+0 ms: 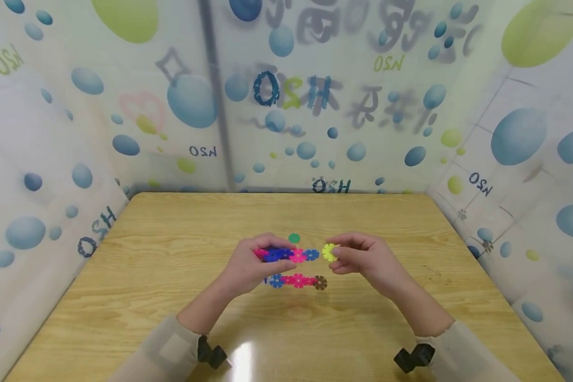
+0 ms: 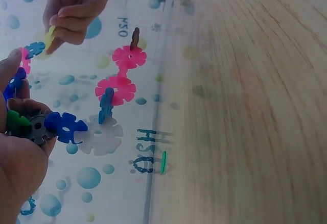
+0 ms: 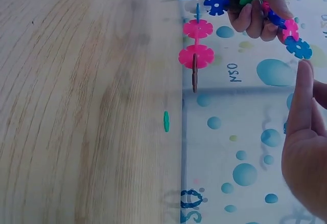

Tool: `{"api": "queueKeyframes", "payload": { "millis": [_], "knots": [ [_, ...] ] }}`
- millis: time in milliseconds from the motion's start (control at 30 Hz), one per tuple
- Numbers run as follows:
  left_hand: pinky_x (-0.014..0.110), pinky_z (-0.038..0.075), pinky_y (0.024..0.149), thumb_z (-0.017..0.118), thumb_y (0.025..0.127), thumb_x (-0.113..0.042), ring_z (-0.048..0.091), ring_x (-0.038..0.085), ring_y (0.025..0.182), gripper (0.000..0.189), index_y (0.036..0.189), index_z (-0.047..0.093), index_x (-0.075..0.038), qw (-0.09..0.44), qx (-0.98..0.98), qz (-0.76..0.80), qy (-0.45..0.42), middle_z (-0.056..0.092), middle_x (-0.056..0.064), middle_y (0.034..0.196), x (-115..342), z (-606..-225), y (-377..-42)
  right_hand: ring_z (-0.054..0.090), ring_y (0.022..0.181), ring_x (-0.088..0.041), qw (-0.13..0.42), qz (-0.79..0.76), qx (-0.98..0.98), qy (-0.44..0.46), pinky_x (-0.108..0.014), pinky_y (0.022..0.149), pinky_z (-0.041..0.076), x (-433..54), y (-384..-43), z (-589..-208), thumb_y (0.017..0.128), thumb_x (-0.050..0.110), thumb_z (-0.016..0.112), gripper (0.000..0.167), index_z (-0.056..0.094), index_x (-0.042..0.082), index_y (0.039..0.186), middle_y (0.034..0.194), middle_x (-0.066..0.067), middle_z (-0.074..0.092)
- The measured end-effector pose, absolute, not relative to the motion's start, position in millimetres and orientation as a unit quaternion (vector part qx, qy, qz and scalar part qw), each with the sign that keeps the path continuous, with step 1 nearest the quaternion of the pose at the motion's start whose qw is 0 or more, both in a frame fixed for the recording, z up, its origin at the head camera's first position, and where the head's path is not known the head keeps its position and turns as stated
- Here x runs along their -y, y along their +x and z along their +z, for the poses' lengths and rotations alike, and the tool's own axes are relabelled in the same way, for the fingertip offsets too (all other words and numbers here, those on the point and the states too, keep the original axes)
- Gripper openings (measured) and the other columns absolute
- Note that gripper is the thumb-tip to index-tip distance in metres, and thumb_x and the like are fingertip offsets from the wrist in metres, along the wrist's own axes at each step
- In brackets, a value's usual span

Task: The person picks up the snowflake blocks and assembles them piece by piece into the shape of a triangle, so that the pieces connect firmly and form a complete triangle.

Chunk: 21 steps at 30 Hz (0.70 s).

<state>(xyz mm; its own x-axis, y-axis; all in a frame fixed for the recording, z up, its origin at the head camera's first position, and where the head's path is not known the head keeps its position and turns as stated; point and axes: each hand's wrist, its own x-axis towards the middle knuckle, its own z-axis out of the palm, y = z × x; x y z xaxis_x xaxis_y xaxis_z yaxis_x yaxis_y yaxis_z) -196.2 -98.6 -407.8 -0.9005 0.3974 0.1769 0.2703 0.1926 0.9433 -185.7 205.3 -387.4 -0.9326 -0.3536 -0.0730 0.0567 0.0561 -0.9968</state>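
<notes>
My left hand (image 1: 248, 268) grips a bent chain of interlocking snowflake discs (image 1: 298, 255) between thumb and fingers. The chain's upper end has a pink disc and then a blue disc (image 1: 311, 255) pointing right. Its other end hangs lower, with a blue disc, pink discs (image 2: 116, 91) and a brown disc (image 1: 320, 283) at the tip. White (image 2: 103, 137), dark blue and grey discs show by the palm in the left wrist view. My right hand (image 1: 372, 262) pinches a yellow snowflake disc (image 1: 329, 252), just right of the blue end disc. In the right wrist view fingers hide the yellow disc.
A loose green disc (image 1: 294, 238) lies on the wooden table (image 1: 181, 223) beyond the hands. Patterned curtains (image 1: 286, 132) with bubble prints stand behind the table and along both sides. Small dark cameras (image 1: 211, 353) sit on the wrists.
</notes>
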Motion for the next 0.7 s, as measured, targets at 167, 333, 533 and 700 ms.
{"api": "queueKeyframes", "payload": {
  "millis": [167, 333, 533, 700],
  "knots": [
    [0.031, 0.063, 0.074, 0.090, 0.094, -0.023, 0.071, 0.024, 0.098, 0.028, 0.121, 0.083, -0.022, 0.049, -0.766, 0.600, 0.226, 0.077, 0.003, 0.117, 96.4, -409.3, -195.9, 0.083, 0.089, -0.014, 0.165, -0.698, -0.692, -0.090, -0.033, 0.085, 0.068, -203.0, -184.0, -385.3, 0.109, 0.015, 0.070, 0.039, 0.065, -0.009, 0.140, 0.109, -0.002, 0.079],
    [0.030, 0.062, 0.073, 0.090, 0.094, -0.021, 0.070, 0.025, 0.096, 0.029, 0.122, 0.083, -0.020, 0.045, -0.760, 0.604, 0.234, 0.077, 0.004, 0.114, 95.1, -412.3, -196.4, 0.083, 0.087, -0.014, 0.169, -0.696, -0.693, -0.087, -0.034, 0.084, 0.068, -200.3, -183.5, -386.2, 0.109, 0.015, 0.069, 0.038, 0.066, -0.008, 0.139, 0.106, -0.003, 0.079],
    [0.029, 0.062, 0.074, 0.091, 0.093, -0.021, 0.071, 0.025, 0.096, 0.030, 0.121, 0.083, -0.020, 0.033, -0.761, 0.604, 0.234, 0.077, 0.003, 0.113, 93.1, -415.0, -196.4, 0.082, 0.085, -0.014, 0.169, -0.696, -0.693, -0.081, -0.033, 0.083, 0.068, -198.6, -183.0, -385.8, 0.110, 0.014, 0.068, 0.036, 0.067, -0.007, 0.138, 0.104, -0.003, 0.079],
    [0.029, 0.063, 0.076, 0.092, 0.092, -0.021, 0.071, 0.025, 0.100, 0.030, 0.121, 0.083, -0.021, 0.019, -0.763, 0.602, 0.234, 0.077, 0.001, 0.113, 91.5, -415.2, -195.8, 0.082, 0.084, -0.014, 0.174, -0.695, -0.694, -0.080, -0.033, 0.081, 0.068, -197.1, -182.0, -384.7, 0.110, 0.013, 0.067, 0.038, 0.065, -0.011, 0.139, 0.103, -0.006, 0.078]
  ]
}}
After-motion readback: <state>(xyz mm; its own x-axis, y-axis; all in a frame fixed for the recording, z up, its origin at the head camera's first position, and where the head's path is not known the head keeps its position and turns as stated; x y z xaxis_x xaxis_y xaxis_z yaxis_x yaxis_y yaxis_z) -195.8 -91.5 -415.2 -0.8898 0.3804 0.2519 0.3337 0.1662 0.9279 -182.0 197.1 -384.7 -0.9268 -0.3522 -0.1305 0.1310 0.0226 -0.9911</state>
